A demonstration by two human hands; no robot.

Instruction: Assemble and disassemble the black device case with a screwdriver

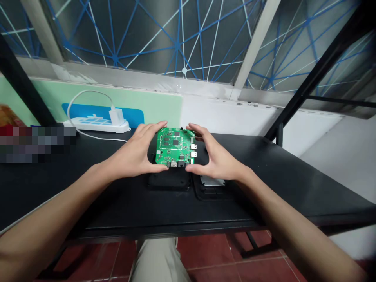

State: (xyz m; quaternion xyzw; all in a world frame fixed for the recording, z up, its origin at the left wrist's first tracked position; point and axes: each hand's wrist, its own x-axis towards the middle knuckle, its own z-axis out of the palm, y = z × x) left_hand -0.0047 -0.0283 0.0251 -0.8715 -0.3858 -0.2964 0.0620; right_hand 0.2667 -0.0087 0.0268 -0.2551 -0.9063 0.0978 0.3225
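Green circuit board [173,145]: in head view, raised over the table [132,211], out of both shells.
Fingers: those of left hand [141,150] and right hand [219,154] grasp opposite sides of it.
Left black shell [169,183]: lies below the board, which is not seated in it.
Right black shell [213,193]: separate, not joined; carries a metal plate [213,181], partly hidden by the right hand.
Power strip [96,125]: behind, with plugged charger [116,116].
White cable [88,135]: passes near the left forearm, well apart from the shells.
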